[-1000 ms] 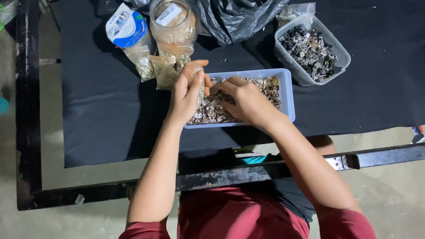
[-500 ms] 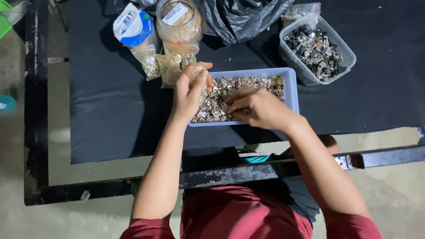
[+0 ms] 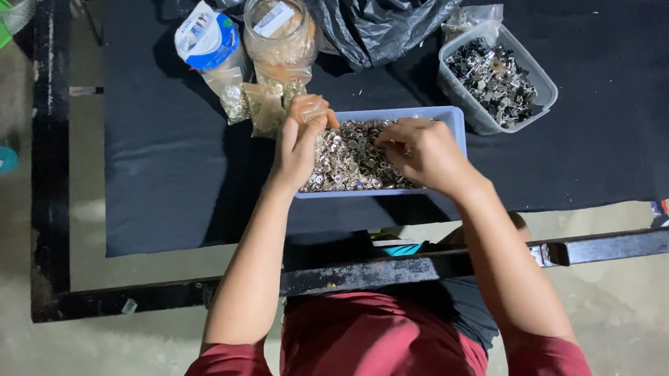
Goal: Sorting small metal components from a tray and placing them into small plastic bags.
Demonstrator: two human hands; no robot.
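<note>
Both bare forearms reach forward from red sleeves and converge. The left hand [image 3: 296, 141] is raised on edge, palm turned inward, its fingers [image 3: 312, 110] curled together at the top around something small and clear. The right hand [image 3: 423, 150] lies palm down, knuckles up, fingers bent and pointing left toward the other hand.

A tray [image 3: 452, 117] full of small metal rings [image 3: 348, 161] lies on a cloth [image 3: 162, 195] spread over the table [image 3: 50, 223], near its front edge. The left hand [image 3: 298, 141] sits over the tray's left end, the right hand [image 3: 423, 150] over its right part. Behind the tray to the left lie 2 small bags [image 3: 252, 101], with a jar [image 3: 279, 29] and a tub [image 3: 208, 39] behind those. Right of the tray stands a container [image 3: 537, 100] of metal parts; a crumpled bag [image 3: 387, 16] lies behind, between jar and container
</note>
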